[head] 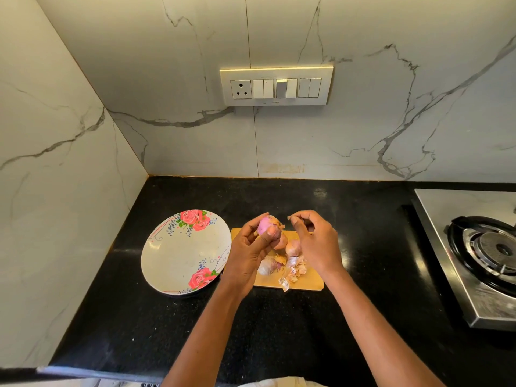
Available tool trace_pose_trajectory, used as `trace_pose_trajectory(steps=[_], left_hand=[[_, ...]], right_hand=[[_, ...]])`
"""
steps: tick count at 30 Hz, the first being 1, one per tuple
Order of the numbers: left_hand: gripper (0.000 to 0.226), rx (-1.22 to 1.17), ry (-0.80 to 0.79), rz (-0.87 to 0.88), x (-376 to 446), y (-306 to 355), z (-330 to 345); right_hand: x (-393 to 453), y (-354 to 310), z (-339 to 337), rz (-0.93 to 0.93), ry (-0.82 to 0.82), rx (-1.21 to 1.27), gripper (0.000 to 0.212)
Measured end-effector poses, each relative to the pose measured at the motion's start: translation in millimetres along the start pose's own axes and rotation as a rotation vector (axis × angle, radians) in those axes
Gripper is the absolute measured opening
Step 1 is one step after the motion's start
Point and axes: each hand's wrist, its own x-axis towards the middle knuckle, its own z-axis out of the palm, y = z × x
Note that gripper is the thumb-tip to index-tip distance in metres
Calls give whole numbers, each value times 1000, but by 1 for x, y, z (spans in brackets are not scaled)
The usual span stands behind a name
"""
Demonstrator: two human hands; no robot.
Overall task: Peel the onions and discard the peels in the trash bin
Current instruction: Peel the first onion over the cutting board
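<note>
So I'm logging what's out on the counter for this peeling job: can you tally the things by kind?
Onions: 3, one in the left hand at, two on the board at and
Peel piles: 1
Cutting boards: 1
Floral plates: 1
Stove burners: 1
Total: 7

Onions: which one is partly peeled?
The onion gripped in the left hand, pink flesh showing; the two on the cutting board look unpeeled.
</note>
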Motion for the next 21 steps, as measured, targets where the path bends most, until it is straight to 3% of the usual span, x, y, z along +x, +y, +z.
trace_pose_trajectory(steps=[5,10,13,21], left_hand=[[60,151,23,83,4,-3,-12],[60,365,8,191,5,-5,-15],[62,466,17,227,6,-6,-16],[44,392,-19,158,8,-2,-22]], right_hand=[[3,14,-2,72,-248,-121,19],[3,-6,-5,10,-230,80,24],[1,-13,-1,-70,-254,14,28],[-4,-10,-3,-179,-188,-37,23]])
